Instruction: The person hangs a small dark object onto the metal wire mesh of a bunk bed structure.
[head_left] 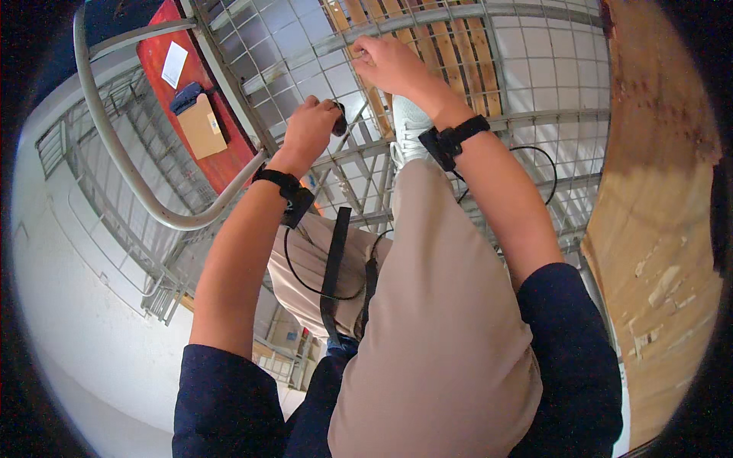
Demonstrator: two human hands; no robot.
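My left hand (309, 131) is closed around a small dark object (339, 120); its kind is hard to make out. Farther forward, my right hand (391, 65) has its fingers curled in a pinch above the wire mesh, and whatever lies between the fingertips is too small to tell. Just below the right hand, a white laced shoe (412, 122) rests on the grey wire mesh (546, 72), at the end of my raised leg in beige trousers (427, 282). Black straps with small boxes circle both wrists, with thin cables hanging from them.
A curved grey metal rail (114, 168) bends around the left side. Beside it, a red panel (164, 46) carries a brown cardboard piece (201, 128), a dark blue item and white paper. Wooden slats (450, 57) show under the mesh. A worn wooden board (649, 252) stands at right.
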